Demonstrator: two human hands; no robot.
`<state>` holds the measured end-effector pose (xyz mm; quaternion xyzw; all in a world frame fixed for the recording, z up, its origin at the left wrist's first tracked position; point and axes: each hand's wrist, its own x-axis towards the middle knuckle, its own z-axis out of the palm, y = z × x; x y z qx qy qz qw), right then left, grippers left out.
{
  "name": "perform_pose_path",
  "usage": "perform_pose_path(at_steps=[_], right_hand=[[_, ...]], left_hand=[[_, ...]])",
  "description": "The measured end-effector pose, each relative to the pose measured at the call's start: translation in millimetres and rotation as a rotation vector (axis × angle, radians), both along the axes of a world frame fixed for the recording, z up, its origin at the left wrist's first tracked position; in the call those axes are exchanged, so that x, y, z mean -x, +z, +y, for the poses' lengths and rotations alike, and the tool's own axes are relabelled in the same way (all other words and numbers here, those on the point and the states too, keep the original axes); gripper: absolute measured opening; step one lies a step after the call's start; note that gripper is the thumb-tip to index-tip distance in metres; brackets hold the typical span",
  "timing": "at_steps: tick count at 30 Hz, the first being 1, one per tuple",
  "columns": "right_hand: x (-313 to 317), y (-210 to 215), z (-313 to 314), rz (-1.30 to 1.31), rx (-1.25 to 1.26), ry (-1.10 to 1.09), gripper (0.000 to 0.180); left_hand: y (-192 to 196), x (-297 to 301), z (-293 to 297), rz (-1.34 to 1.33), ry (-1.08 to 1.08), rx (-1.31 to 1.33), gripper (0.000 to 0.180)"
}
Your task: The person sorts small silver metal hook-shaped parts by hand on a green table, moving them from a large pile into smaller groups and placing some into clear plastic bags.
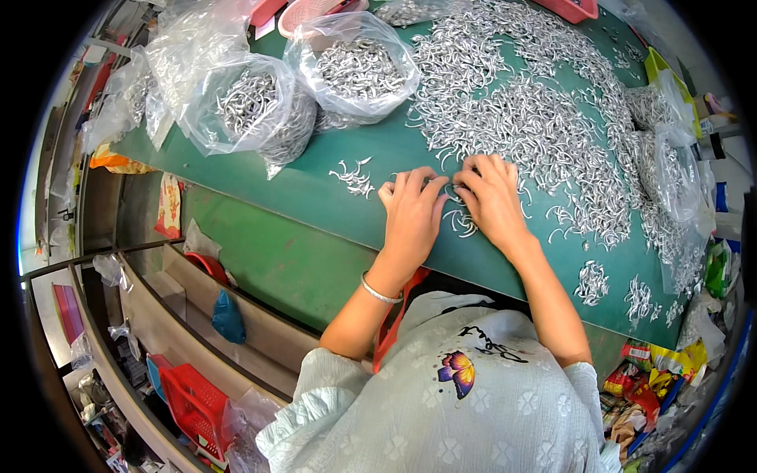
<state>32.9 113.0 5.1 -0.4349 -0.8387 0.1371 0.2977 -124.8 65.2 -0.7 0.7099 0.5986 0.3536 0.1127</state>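
Both hands rest close together on the near part of the green-topped work table, at the edge of a broad spread of small curved silvery metal hooks that covers most of the far and right side of the top. The left hand lies palm down with its fingers curled, the tips pinching at a little cluster of the hooks that sits between the two hands; a silver bangle circles its wrist. The right hand is likewise palm down, fingers bent and pressed onto the same cluster, so neither hand is flat open, though just how many pieces each one grips is hidden under the fingers. By the look of it the step in hand is sorting or gathering: pieces are being drawn from the big spread and grouped into small lots, such as the small bunch of hooks just left of the hands and the neat small piles near the right front edge. The next move seems to call for a fine fingertip hold, since the hooks tangle readily. Two clear plastic bags full of the same hooks stand well apart at the far left.
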Motion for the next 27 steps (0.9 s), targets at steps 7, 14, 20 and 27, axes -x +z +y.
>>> perform_pose_path(at_steps=[7,14,20,27], right_hand=[[-14.7,22.2,-17.9,0.069,0.135,0.047,0.012],[-8.9,18.3,-12.9,0.282,0.249,0.039,0.017],[-23.1,4.8,-21.5,-0.050,0.082,0.017,0.015],[-7.4,11.2,-23.2,0.255,0.096,0.052,0.012]], left_hand=[[4.3,-5.7,-20.8,-1.168,-0.067,0.507,0.026],[11.8,31.7,-21.7,-1.032,0.073,0.331,0.023],[-10.7,66.1,-3.4,0.176,0.273,-0.047,0.023],[3.9,45.2,-19.9,-0.423,0.226,0.057,0.024]])
